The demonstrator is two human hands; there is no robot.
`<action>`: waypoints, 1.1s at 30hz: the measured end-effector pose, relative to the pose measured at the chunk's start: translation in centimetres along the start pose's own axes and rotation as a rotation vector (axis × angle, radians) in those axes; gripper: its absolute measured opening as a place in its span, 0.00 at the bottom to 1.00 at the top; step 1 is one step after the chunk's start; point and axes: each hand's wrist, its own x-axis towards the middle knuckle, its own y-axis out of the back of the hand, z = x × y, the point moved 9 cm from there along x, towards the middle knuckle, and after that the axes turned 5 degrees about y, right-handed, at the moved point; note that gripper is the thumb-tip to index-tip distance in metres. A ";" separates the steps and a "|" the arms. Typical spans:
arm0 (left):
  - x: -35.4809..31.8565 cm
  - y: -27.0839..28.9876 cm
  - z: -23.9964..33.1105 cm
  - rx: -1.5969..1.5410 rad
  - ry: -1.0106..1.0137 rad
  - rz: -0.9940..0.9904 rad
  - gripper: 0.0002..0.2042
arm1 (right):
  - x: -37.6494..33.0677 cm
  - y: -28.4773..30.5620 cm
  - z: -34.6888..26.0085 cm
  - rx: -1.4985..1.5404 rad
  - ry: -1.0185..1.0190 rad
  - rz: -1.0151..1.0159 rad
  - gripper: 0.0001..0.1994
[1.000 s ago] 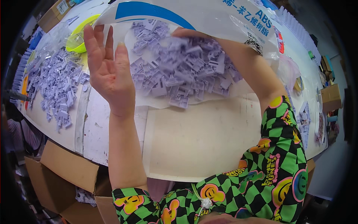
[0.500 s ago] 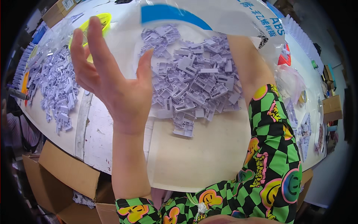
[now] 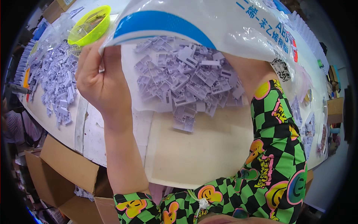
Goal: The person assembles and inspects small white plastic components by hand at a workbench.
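Observation:
My left hand (image 3: 96,80) pinches the left edge of a large white plastic bag (image 3: 231,26) with a blue curved band. The bag's mouth arches over a pile of pale lilac moulded plastic parts (image 3: 190,82). Its thin translucent sheet hangs down beside the pile. From the right, my right forearm (image 3: 248,71) reaches up under the bag. The bag covers my right hand, so its fingers are hidden. At the pile's near end, a few parts (image 3: 183,125) lie on the tabletop.
On the left lies another heap of lilac parts (image 3: 59,86) below a yellow-green basket (image 3: 106,22). An open cardboard box (image 3: 69,155) stands below the table's left edge. More parts (image 3: 307,128) lie at the far right.
My left hand has gone from open fingers to a pinch on the bag's edge. The bag has come down and spread leftward over the pile.

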 end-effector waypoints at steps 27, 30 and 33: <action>-4.1 -7.7 -8.2 0.079 0.088 -0.283 0.09 | -12.3 -15.5 19.6 0.168 -0.378 0.346 0.28; -4.4 -8.4 -8.9 0.064 0.098 -0.284 0.08 | -12.2 -15.8 18.5 0.040 -0.289 0.429 0.26; -5.0 -8.5 -8.6 0.089 0.075 -0.309 0.08 | -12.5 -16.8 16.1 0.176 -0.160 0.426 0.27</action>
